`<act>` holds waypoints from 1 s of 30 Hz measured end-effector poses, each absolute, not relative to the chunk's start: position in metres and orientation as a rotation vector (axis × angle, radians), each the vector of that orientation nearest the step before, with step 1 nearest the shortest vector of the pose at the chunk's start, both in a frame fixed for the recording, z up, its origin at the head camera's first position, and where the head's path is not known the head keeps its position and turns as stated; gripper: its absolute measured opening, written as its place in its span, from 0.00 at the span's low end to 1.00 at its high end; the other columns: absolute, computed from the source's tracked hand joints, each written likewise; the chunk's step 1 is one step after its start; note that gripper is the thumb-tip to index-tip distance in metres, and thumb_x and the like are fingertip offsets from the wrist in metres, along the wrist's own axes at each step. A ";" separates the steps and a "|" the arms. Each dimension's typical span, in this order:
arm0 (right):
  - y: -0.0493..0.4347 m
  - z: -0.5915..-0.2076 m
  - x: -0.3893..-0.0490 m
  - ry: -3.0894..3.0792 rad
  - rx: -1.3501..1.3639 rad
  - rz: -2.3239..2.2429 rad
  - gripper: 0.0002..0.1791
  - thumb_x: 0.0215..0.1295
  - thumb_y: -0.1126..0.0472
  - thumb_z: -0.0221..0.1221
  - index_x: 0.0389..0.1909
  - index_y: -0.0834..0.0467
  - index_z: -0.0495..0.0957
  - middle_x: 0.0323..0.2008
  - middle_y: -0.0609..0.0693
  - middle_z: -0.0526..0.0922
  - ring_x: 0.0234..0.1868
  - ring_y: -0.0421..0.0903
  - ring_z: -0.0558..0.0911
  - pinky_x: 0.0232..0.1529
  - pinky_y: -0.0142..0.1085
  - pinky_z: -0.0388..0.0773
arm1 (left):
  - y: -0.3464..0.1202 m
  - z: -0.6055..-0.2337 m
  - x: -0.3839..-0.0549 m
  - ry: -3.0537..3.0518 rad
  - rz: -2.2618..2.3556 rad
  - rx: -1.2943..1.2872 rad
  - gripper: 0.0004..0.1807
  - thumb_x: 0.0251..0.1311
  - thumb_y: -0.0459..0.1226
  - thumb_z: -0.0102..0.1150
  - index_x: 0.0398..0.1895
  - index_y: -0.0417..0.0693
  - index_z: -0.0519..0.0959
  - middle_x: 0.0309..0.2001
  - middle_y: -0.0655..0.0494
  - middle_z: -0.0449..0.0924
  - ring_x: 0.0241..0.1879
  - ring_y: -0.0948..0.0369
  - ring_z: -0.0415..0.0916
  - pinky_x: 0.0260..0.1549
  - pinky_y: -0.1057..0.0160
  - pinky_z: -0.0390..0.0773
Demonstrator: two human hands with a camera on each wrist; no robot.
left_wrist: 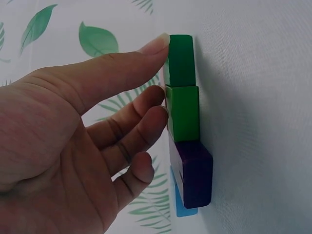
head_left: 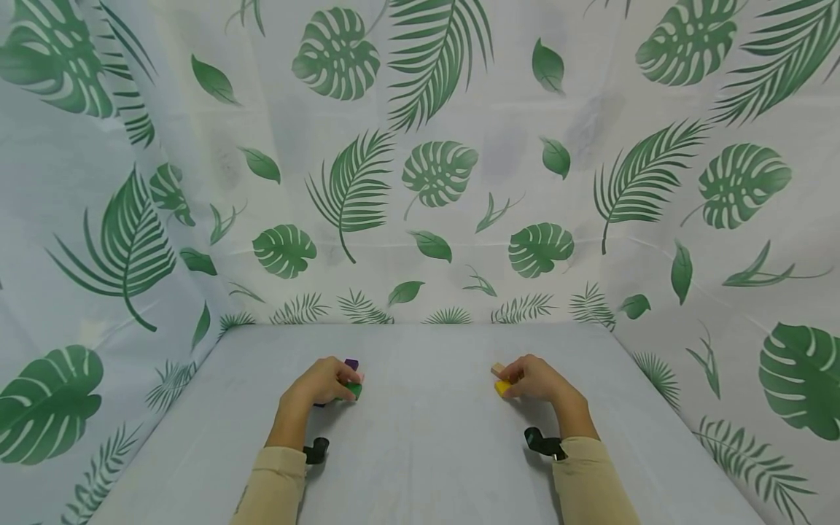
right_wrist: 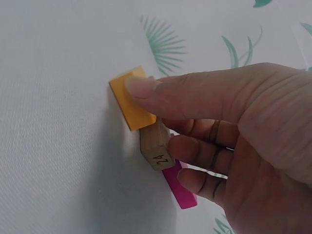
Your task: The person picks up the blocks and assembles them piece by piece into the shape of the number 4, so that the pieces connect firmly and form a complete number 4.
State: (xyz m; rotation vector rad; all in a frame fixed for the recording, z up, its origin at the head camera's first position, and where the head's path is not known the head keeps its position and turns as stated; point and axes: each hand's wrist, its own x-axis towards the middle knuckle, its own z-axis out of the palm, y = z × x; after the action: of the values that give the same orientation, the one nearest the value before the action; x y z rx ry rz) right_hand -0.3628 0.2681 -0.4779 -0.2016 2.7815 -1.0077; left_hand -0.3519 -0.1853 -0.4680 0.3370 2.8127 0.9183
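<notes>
Dark green block [left_wrist: 182,61]: on the white table [head_left: 426,445], at one end of a row of small blocks, pinched by my left hand [head_left: 327,380].
Left fingers: my thumb tip lies against the block's side; the index finger opposite is mostly hidden, so its exact contact I cannot tell. The others curl loosely beside the row, probably so that they don't nudge it.
Row on the left: bright green block [left_wrist: 185,114] next, seeming to touch; then a purple block [left_wrist: 199,175] jutting nearer, with a light blue block [left_wrist: 186,210] partly hidden behind. So close together, they leave little room for fingers between, which likely explains my end-on grip.
Yellow block [right_wrist: 131,102]: at my right hand [head_left: 534,379], pinched, its broad face slanted under my thumb; that flat face gives the thumb a wide place to press.
Right fingers: index largely hidden behind the thumb, the rest bent beside the other blocks.
Beside the yellow: a wooden block [right_wrist: 155,146] with a printed number, seemingly 24, then a magenta block [right_wrist: 180,187] partly covered by my fingers.
Between my hands: bare table, the two groups well apart, probably giving each hand its own space.
</notes>
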 end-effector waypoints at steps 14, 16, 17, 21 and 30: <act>0.266 -0.479 -0.361 2.793 -0.188 -0.980 0.17 0.54 0.66 0.77 0.46 0.60 0.88 0.43 0.53 0.84 0.44 0.50 0.79 0.47 0.46 0.82 | -0.184 -0.469 -0.350 2.836 0.889 0.306 0.09 0.58 0.34 0.75 0.42 0.51 0.89 0.42 0.53 0.85 0.43 0.57 0.78 0.46 0.53 0.81; 0.265 -0.479 -0.360 2.792 -0.184 -0.978 0.17 0.54 0.66 0.77 0.46 0.60 0.88 0.44 0.53 0.84 0.45 0.51 0.79 0.48 0.46 0.82 | -0.183 -0.469 -0.350 2.835 0.900 0.302 0.09 0.58 0.33 0.75 0.41 0.51 0.89 0.42 0.53 0.85 0.43 0.57 0.78 0.47 0.53 0.81; 0.265 -0.478 -0.360 2.790 -0.180 -0.980 0.17 0.54 0.66 0.77 0.46 0.60 0.88 0.44 0.53 0.84 0.45 0.51 0.79 0.48 0.46 0.82 | -0.184 -0.469 -0.350 2.837 0.903 0.305 0.09 0.58 0.33 0.75 0.41 0.51 0.89 0.42 0.53 0.85 0.43 0.57 0.78 0.46 0.53 0.81; 0.263 -0.478 -0.360 2.789 -0.191 -0.984 0.17 0.53 0.65 0.77 0.46 0.60 0.89 0.44 0.53 0.84 0.45 0.51 0.80 0.47 0.44 0.82 | -0.184 -0.471 -0.350 2.841 0.909 0.298 0.09 0.58 0.32 0.75 0.41 0.51 0.89 0.41 0.53 0.85 0.42 0.57 0.78 0.44 0.54 0.81; 0.263 -0.480 -0.362 2.800 -0.239 -0.973 0.17 0.52 0.64 0.78 0.44 0.60 0.89 0.42 0.51 0.84 0.43 0.49 0.79 0.46 0.44 0.81 | -0.183 -0.473 -0.352 2.845 0.915 0.319 0.08 0.57 0.31 0.75 0.39 0.51 0.89 0.40 0.54 0.85 0.41 0.58 0.78 0.41 0.57 0.81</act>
State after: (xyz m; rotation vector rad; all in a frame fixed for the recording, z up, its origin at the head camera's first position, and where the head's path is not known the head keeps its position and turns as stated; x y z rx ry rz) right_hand -0.3622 0.2632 -0.4804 -0.2388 2.7996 -0.9728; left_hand -0.3519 -0.1825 -0.4725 0.3188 2.8451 0.9146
